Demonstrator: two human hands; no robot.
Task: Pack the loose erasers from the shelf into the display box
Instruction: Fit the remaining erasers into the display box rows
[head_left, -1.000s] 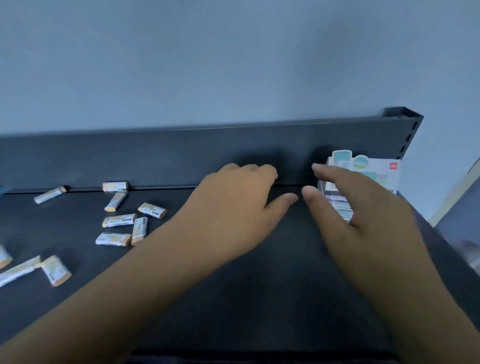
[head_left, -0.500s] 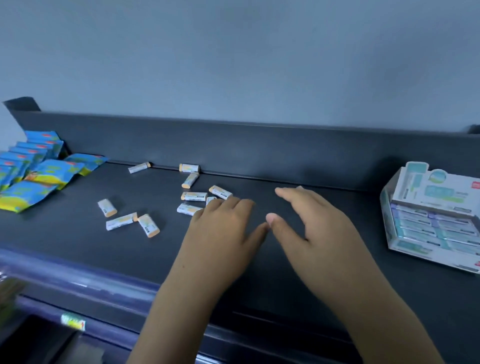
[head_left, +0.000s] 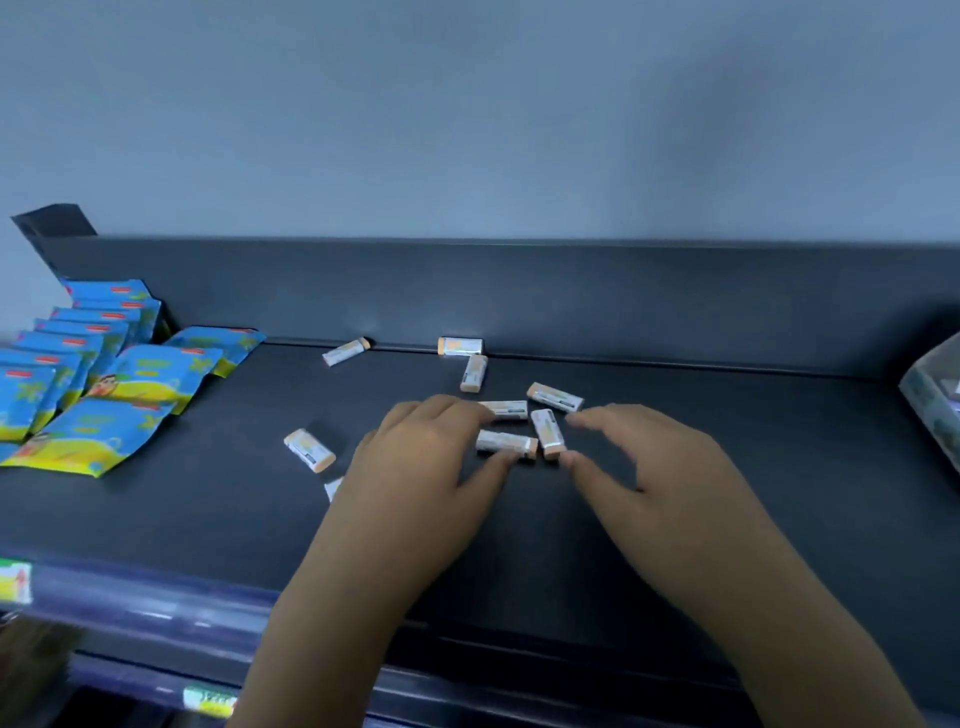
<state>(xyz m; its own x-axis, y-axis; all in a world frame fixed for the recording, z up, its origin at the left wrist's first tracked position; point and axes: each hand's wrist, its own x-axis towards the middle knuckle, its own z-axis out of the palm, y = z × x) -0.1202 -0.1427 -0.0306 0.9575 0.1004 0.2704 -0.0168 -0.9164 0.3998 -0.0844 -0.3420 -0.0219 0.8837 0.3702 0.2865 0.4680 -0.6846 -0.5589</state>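
- A plain grey-blue wall (head_left: 467, 104) fills the upper half, above a dark shelf (head_left: 156, 519) with a raised back lip.
- Blue-and-yellow packets (head_left: 104, 374) lie overlapped at 9 o'clock on the shelf.
- The left hand (head_left: 415, 478) is palm-down with fingers loosely spread, holding nothing. Its thumb tip meets one eraser (head_left: 506, 442).
- The right hand (head_left: 660, 478), at 3 o'clock of the left, has thumb and forefinger wide apart and grips nothing.
- The display box (head_left: 930, 410) shows only a blurred corner at the 3 o'clock edge, well apart from the hands.
- The loose erasers (head_left: 555, 397) lie scattered mid-shelf, between the hands and toward 12 o'clock by the lip.
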